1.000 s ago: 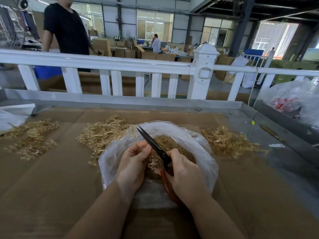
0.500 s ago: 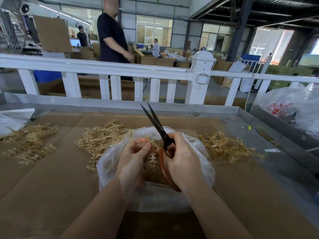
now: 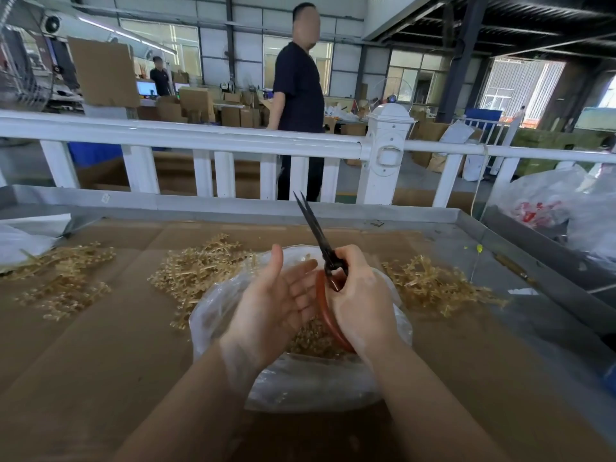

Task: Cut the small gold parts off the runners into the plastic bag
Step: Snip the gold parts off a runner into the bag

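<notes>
**Scissors raised over the bag**

The scissors [image 3: 320,241] point up and away, tips barely parted, above the plastic bag [image 3: 300,385] of gold parts [image 3: 313,338] on the cardboard-covered desk [image 3: 100,345]. Runner heaps lie left [image 3: 196,271] and right [image 3: 430,288]. The right hand [image 3: 360,295] grips the orange handles; the left hand [image 3: 276,305] is spread, palm up, holding nothing.

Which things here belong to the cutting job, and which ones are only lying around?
For the job:
- scissors, gripped by the right hand
- plastic bag with cut gold parts inside
- piles of gold runners
- left hand, open and empty over the bag

Just lying about:
- white fence
- crumpled plastic bags on the right
- white sheet at far left
</notes>
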`<state>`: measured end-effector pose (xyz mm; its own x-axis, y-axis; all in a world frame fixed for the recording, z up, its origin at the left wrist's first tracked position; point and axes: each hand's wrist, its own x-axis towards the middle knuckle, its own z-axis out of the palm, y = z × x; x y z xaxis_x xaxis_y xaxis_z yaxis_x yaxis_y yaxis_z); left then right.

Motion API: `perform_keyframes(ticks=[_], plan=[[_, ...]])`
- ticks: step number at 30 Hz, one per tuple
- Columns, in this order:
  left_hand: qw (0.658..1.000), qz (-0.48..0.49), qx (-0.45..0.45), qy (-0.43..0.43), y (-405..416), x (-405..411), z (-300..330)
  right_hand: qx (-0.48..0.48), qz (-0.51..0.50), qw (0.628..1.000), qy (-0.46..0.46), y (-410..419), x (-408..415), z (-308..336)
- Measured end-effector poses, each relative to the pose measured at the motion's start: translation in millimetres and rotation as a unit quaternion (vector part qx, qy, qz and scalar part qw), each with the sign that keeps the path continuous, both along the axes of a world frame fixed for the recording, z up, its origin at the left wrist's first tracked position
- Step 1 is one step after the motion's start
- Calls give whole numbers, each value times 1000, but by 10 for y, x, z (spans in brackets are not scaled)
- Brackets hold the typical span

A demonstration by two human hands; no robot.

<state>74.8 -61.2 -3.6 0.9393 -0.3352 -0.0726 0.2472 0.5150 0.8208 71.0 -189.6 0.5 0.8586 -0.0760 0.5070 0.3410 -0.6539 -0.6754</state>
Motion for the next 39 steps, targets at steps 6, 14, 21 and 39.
perform_keyframes(ticks=[6,14,21,39], plan=[[981,162,92,-49,25,126,-108,159,-16,987,-7,-195,27,81],[993,80,83,-5,19,180,-104,291,77,953,35,-297,-1,74],[992,45,101,63,238,239,-31,129,103,985,46,-288,-8,-75],[974,100,203,-29,151,156,-175,122,145,981,38,-105,-63,-123]])
